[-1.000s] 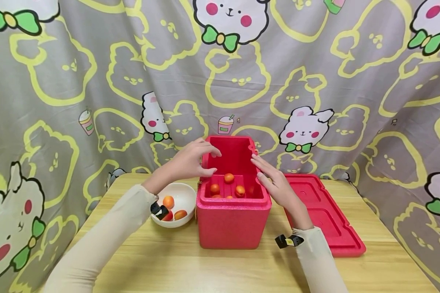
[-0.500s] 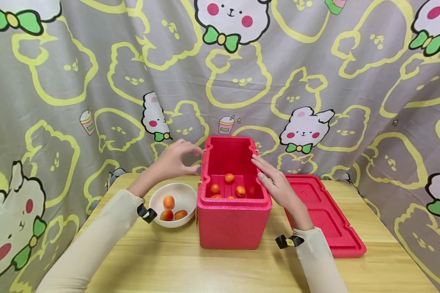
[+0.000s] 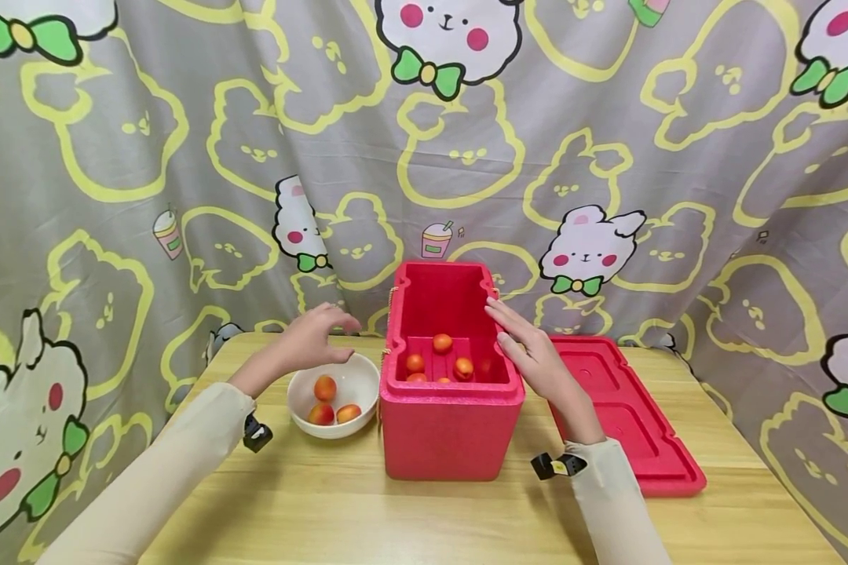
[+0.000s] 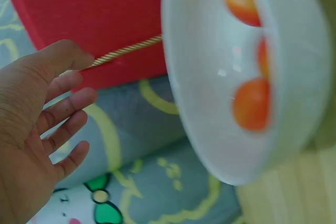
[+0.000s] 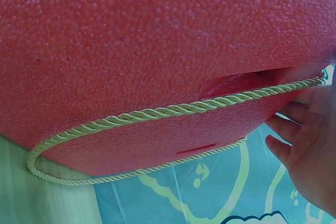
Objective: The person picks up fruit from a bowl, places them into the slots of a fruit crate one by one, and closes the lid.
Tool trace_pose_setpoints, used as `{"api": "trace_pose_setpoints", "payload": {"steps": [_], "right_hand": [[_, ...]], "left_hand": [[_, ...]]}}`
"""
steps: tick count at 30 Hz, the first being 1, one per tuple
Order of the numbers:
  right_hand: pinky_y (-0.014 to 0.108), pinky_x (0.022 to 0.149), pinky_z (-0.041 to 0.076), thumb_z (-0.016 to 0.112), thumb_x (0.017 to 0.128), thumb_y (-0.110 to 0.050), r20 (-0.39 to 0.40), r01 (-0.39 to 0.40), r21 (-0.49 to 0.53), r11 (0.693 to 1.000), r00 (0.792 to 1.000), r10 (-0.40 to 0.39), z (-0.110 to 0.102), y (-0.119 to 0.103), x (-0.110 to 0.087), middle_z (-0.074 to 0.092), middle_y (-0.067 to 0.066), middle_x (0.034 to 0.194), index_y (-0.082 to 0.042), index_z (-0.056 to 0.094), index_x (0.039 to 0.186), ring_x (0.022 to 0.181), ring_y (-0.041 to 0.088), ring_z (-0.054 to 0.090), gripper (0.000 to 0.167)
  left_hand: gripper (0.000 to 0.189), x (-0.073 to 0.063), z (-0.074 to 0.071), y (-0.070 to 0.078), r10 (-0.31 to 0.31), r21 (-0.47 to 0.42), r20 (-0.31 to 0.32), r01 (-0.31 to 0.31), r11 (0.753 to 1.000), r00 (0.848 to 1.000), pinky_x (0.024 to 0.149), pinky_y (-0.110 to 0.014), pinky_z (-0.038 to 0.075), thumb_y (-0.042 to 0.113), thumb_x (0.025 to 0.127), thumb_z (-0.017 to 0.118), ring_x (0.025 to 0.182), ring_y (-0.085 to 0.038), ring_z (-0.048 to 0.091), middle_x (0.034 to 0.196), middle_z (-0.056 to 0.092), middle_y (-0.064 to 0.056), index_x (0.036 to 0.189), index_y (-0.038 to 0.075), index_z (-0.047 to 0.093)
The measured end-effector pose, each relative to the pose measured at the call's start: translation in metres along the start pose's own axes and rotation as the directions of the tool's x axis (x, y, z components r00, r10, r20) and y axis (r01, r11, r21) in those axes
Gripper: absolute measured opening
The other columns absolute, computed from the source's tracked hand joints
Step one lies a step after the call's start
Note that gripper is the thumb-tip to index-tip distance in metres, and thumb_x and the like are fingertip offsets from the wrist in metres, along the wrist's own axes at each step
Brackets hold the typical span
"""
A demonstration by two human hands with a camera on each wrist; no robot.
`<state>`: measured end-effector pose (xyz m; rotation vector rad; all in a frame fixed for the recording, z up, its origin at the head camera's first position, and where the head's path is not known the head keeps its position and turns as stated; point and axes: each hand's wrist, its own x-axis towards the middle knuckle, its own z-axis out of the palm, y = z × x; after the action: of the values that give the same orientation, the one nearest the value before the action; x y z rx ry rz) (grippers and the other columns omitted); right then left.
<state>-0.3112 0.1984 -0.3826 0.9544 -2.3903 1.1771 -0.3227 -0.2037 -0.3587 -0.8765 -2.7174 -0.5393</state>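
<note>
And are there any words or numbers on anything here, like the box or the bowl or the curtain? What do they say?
No words or numbers can be read.
Black device on the right wrist: small yellow mark, too small to read.
Drawn cup on the curtain: green patch, no readable letters.
Red box and white bowl: no writing on the sides in view.

The box (image 3: 451,443) at the frame's centre was red, like the lid (image 3: 639,431) to its right. Twisted gold rope (image 5: 178,110) crossed the box in both wrist views. The bowl (image 3: 360,384) left of centre was white, its fruit (image 3: 325,387) orange and red. The desk (image 3: 311,502) showed pale yellow wood grain; the grey curtain (image 3: 353,157) had a yellow-outlined pattern with white rabbits (image 3: 585,242) and green bows (image 3: 447,81).
</note>
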Motion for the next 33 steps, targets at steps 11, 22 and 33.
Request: {"api": "trace_pose_setpoints", "payload": {"steps": [11, 22, 33], "right_hand": [[0.059, 0.109, 0.045, 0.053, 0.102, -0.022, 0.003, -0.009, 0.013, 1.000, 1.000, 0.009, 0.000, -0.001, -0.001, 0.038, 0.003, 0.164, -0.019, 0.044, 0.155, 0.153, 0.027, 0.033, 0.054], [0.058, 0.110, 0.044, 0.054, 0.102, -0.022, 0.002, 0.003, 0.012, 1.000, 1.000, -0.003, 0.000, -0.001, 0.000, 0.038, 0.003, 0.164, -0.018, 0.044, 0.155, 0.153, 0.026, 0.033, 0.054], [0.059, 0.109, 0.044, 0.054, 0.101, -0.019, -0.007, 0.018, 0.006, 1.000, 1.000, -0.017, 0.000, 0.001, 0.000, 0.040, 0.004, 0.163, -0.013, 0.046, 0.154, 0.153, 0.027, 0.034, 0.053]], "left_hand": [[0.034, -0.025, 0.030, -0.032, -0.047, 0.067, 0.174, 0.036, 0.997, 0.984, 0.083, -0.041, 0.049, 0.013, 0.076, 0.084, 0.097, -0.026, 0.059, 0.104, 0.075, -0.006, 0.109, 0.008, 0.075], [0.037, -0.033, 0.044, -0.039, -0.049, 0.171, 0.210, 0.013, 0.985, 0.976, 0.080, -0.041, 0.047, 0.020, 0.073, 0.087, 0.090, -0.021, 0.055, 0.098, 0.074, -0.005, 0.106, 0.009, 0.076], [0.027, -0.038, 0.053, -0.036, 0.002, 0.281, 0.215, -0.064, 0.957, 0.977, 0.076, -0.039, 0.038, 0.021, 0.072, 0.087, 0.086, -0.020, 0.051, 0.093, 0.074, 0.000, 0.096, 0.013, 0.076]]}}
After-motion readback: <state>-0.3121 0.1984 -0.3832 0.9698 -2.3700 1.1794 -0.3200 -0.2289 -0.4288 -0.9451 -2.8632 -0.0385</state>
